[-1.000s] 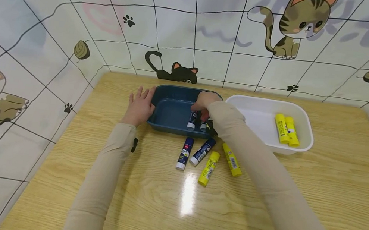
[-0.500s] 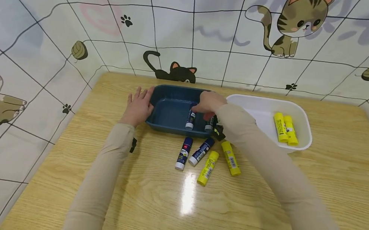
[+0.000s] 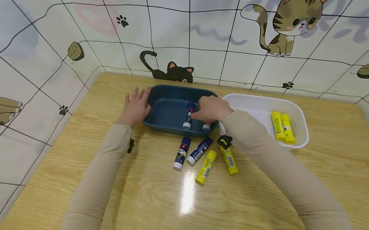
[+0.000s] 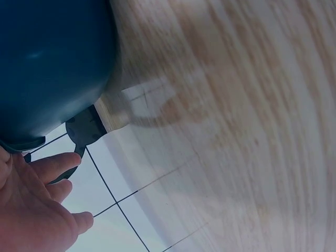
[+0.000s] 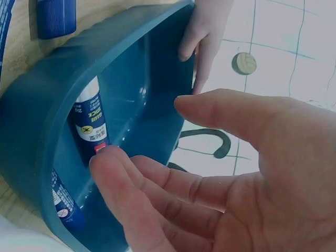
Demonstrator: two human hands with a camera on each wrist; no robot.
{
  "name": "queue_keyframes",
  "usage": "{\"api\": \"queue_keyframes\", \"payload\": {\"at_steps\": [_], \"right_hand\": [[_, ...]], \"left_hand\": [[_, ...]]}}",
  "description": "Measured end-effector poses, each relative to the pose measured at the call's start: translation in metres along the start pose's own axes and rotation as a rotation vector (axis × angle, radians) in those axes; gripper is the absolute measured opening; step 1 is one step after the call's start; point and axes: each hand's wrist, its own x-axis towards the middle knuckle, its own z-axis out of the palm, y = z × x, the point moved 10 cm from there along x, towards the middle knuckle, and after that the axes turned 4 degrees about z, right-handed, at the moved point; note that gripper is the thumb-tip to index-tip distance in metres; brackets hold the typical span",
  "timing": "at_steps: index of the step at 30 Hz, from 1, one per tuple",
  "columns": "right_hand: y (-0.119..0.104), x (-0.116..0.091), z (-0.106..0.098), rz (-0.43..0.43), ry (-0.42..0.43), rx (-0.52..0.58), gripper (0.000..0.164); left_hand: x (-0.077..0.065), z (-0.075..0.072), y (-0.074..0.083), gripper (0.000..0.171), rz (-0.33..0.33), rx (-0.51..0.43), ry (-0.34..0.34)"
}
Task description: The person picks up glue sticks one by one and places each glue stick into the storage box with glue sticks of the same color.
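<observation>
A dark blue plastic bin (image 3: 166, 129) stands at the back of the table. My left hand (image 3: 134, 108) rests with spread fingers against its left rim. Inside the bin, a navy glue stick with a white end (image 3: 188, 116) lies lengthwise, and a second navy glue stick (image 5: 67, 203) is partly hidden under my right hand (image 3: 213, 109). That hand hovers over the bin's right side, thumb and fingers apart, the index fingertip overlapping the first stick's end in the right wrist view. In front of the bin lie two navy glue sticks (image 3: 182, 153) and two yellow glue sticks (image 3: 206, 168).
To the right stands a white bin (image 3: 298, 142) with two yellow glue sticks (image 3: 278, 125) in it, close beside the blue one. Behind the table (image 3: 148, 201) rises a wall covering (image 3: 210, 65) with cat drawings.
My right hand has let go of the navy glue stick in the blue bin and drawn slightly back from it. My left hand has stayed at the bin's rim.
</observation>
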Motion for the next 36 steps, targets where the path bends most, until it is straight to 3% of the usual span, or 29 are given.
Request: {"api": "queue_keyframes", "payload": {"at_steps": [11, 22, 30, 36], "right_hand": [[-0.003, -0.020, -0.002, -0.062, 0.049, -0.055, 0.033], [0.007, -0.043, -0.003, -0.151, 0.097, 0.011, 0.035], [0.014, -0.061, 0.005, -0.152, 0.107, 0.035, 0.038], [0.021, -0.074, 0.016, -0.132, 0.117, -0.010, 0.039]], "left_hand": [[-0.001, 0.001, 0.001, 0.062, 0.010, -0.003, 0.004], [-0.001, 0.001, 0.003, 0.062, 0.011, 0.007, 0.004], [0.001, 0.003, 0.002, 0.062, 0.017, 0.017, -0.005], [-0.001, 0.002, 0.002, 0.062, 0.016, 0.031, -0.008]]}}
